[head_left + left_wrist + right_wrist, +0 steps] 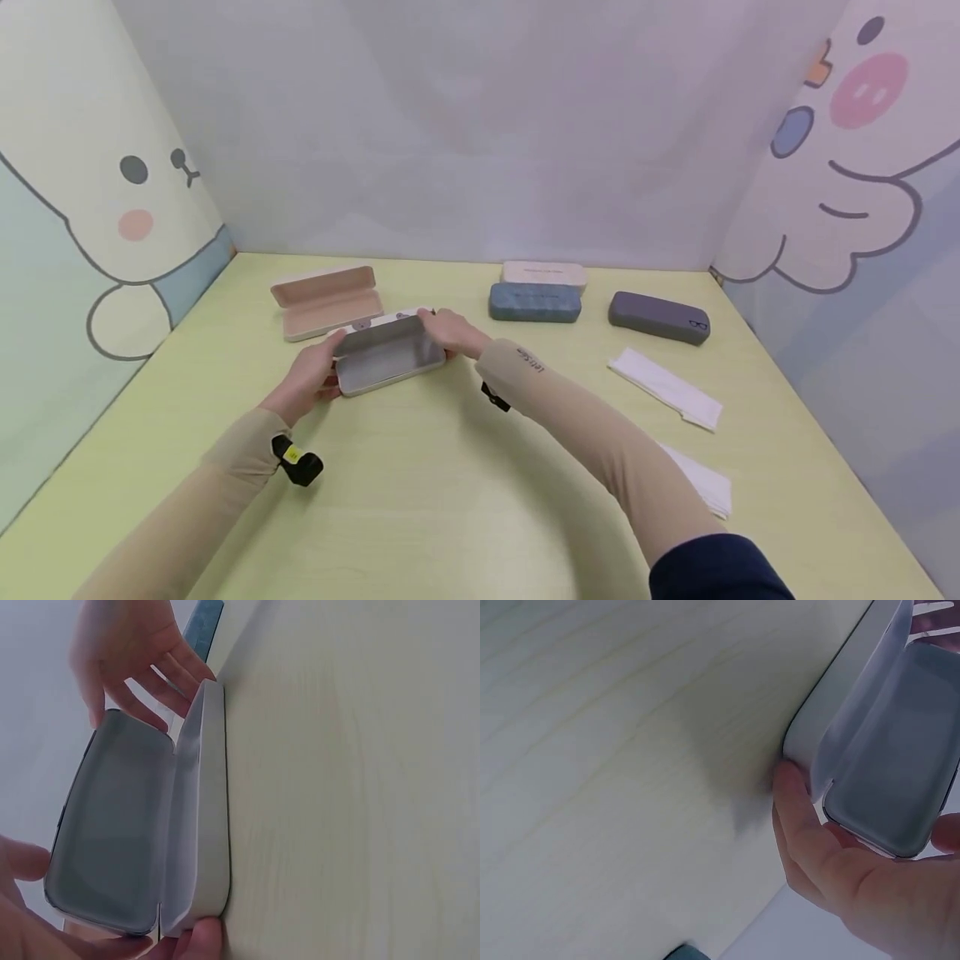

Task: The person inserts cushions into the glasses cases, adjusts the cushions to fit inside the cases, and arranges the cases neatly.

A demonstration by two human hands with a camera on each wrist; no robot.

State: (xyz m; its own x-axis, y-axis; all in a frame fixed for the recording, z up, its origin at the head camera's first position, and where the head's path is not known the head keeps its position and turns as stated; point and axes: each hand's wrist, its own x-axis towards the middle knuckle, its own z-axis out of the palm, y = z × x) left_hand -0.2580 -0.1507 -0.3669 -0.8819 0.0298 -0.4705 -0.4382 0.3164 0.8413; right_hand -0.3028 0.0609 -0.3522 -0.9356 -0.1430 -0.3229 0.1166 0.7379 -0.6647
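Note:
A glasses case [392, 360] with a grey lining stands with its lid raised on the table, between the two hands. At its left end the left hand [306, 382] grips it, thumb by the lid's rim and fingers along the end. Gripping the opposite end is the right hand [453, 332], its thumb at the lid's top edge. In the left wrist view, the lid [112, 825] leans back from the pale base [212, 817]. The right wrist view shows the right fingers [802, 817] against the case's end. Nothing is visible inside the case.
Behind the held case, a pink-lined glasses case [330, 308] stands with its lid up. Farther right are a blue case [535, 302], a pale pink case [545, 273] and a dark grey case [658, 317], all closed. Folded white cloths [667, 387] lie at the right.

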